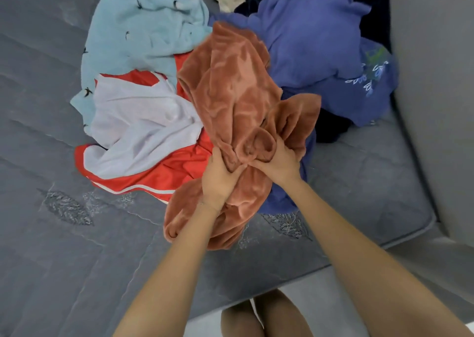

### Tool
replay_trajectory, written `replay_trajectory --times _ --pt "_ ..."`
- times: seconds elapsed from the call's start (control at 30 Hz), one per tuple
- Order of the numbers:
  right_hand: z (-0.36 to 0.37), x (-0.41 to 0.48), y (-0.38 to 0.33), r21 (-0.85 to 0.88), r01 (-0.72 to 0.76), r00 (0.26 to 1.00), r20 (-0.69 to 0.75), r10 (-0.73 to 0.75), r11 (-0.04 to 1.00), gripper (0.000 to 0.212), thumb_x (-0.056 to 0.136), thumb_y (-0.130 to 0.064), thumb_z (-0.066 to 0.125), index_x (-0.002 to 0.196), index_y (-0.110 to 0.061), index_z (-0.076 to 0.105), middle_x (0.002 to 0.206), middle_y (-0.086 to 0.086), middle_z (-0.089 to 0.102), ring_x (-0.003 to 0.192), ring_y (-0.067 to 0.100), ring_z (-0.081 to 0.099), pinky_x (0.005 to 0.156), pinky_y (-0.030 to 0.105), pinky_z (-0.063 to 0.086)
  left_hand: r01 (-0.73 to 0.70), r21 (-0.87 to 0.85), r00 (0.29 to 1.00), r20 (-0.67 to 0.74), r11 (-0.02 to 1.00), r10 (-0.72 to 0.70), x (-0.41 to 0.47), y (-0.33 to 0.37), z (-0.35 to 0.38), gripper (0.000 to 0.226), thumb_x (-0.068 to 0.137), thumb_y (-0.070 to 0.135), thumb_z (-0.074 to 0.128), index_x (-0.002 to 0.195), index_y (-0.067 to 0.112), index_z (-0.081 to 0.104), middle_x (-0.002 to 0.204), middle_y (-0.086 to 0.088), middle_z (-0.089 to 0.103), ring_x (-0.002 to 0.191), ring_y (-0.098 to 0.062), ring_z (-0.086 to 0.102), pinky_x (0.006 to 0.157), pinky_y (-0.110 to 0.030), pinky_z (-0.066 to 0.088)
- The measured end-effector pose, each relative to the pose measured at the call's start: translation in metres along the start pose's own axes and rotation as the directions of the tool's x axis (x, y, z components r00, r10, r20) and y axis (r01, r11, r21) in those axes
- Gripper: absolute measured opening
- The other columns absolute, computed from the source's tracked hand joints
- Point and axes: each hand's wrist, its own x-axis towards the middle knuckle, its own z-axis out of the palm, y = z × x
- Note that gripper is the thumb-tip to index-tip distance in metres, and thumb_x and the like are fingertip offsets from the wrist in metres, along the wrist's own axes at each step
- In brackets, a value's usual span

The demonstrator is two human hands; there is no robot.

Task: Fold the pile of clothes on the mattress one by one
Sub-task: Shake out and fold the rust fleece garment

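bare knees (266,318) are seen at the edge of the grey mattress (64,234). a rust velvet garment (230,85) is clutched, bunched, by the left hand (218,180) and the right hand (279,162), and is draped over the pile of clothes (143,41) on the mattress.

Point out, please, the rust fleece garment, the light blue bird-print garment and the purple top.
rust fleece garment (230,85), head view, bunched upper part
light blue bird-print garment (143,23), head view, upper middle
purple top (307,41), head view, crumpled middle
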Motion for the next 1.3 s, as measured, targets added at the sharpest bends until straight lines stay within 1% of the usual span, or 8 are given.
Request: replay_trajectory --times 0.13,0.23,0.43,0.53,0.73,0.9,1.2,1.3 --pt "-0.006 -0.016 -0.016 0.090 0.014 1.000 0.004 -0.014 0.996 0.058 0.073 -0.051 0.078 0.113 -0.014 0.061 0.109 0.000 0.067 0.107 0.022 0.061 0.085 0.031 0.040 -0.001 -0.129 0.999 -0.039 0.992 -0.004 -0.013 0.018 -0.015 0.038 0.079 0.045 0.075 0.092 0.017 0.054 0.084 0.003 0.066 0.079 -0.015 0.061 0.067 -0.032 0.045" --pt "-0.027 -0.036 -0.041 0.200 0.011 1.000 -0.016 -0.008 0.980 0.055 0.068 -0.051 0.081 0.105 -0.014 0.063 0.100 -0.002 0.069 0.101 0.020 0.063 0.090 0.039 0.048 -0.004 -0.198 0.995 -0.100 0.980 -0.016 -0.026 0.039 -0.048 0.036 0.077 0.045 0.077 0.082 0.016 0.056 0.072 0.005 0.062 0.067 -0.008 0.055 0.062 -0.030 0.043" --pt "-0.084 -0.101 -0.123 0.240 0.217 0.974 -0.120 -0.193 0.946 0.022 0.076 -0.047 0.077 0.079 -0.042 0.056 0.084 -0.017 0.061 0.082 -0.001 0.059 0.074 0.021 0.048 -0.094 -0.346 0.966 -0.259 0.934 0.002 -0.070 0.104 -0.129 0.019 0.072 0.052 0.074 0.080 0.042 0.059 0.081 0.026 0.066 0.076 0.010 0.060 0.064 -0.006 0.041" --pt "-0.110 -0.138 -0.167 0.237 0.247 0.969 -0.081 -0.235 0.939 0.017 0.079 -0.052 0.072 0.080 -0.040 0.059 0.087 -0.015 0.064 0.091 0.009 0.063 0.076 0.017 0.045 -0.131 -0.300 0.945 -0.325 0.945 0.028 -0.098 0.128 -0.176 0.024 0.071 0.055 0.074 0.076 0.038 0.057 0.079 0.031 0.064 0.072 0.013 0.058 0.061 -0.006 0.040" --pt "-0.126 -0.207 -0.247 0.264 0.384 0.917 0.004 -0.400 0.885 0.020 0.081 -0.053 0.069 0.094 -0.039 0.068 0.094 -0.014 0.067 0.097 0.009 0.063 0.079 0.020 0.046 -0.181 -0.248 0.895 -0.444 0.952 0.055 -0.155 0.143 -0.272 0.025 0.075 0.047 0.077 0.080 0.029 0.061 0.075 0.019 0.066 0.077 0.007 0.059 0.064 -0.006 0.041" --pt "-0.099 -0.258 -0.306 0.208 0.490 0.858 0.054 -0.510 0.846 0.044 0.081 -0.059 0.064 0.114 -0.030 0.068 0.113 -0.006 0.069 0.106 0.013 0.062 0.086 0.025 0.044 -0.187 -0.270 0.852 -0.523 0.944 0.019 -0.200 0.120 -0.341 0.030 0.074 0.048 0.076 0.091 0.026 0.065 0.088 0.013 0.069 0.083 0.001 0.062 0.076 -0.023 0.050" --pt "0.015 -0.358 -0.384 0.158 0.551 0.827 0.029 -0.561 0.820 0.037 0.075 -0.067 0.063 0.089 -0.034 0.070 0.077 -0.014 0.062 0.081 0.008 0.058 0.067 0.017 0.040 -0.213 -0.450 0.817 -0.568 0.867 -0.094 -0.280 0.010 -0.455 0.029 0.071 0.049 0.079 0.091 0.031 0.069 0.090 0.014 0.072 0.087 0.001 0.067 0.083 -0.034 0.056" --pt "0.070 -0.398 -0.418 0.201 0.526 0.839 0.035 -0.543 0.826 0.046 0.067 -0.074 0.060 0.085 -0.034 0.070 0.079 -0.012 0.068 0.084 0.011 0.064 0.073 0.023 0.047 -0.227 -0.486 0.828 -0.553 0.844 -0.096 -0.308 -0.040 -0.507 0.028 0.074 0.045 0.079 0.095 0.029 0.070 0.093 0.011 0.073 0.090 -0.003 0.068 0.085 -0.037 0.056"
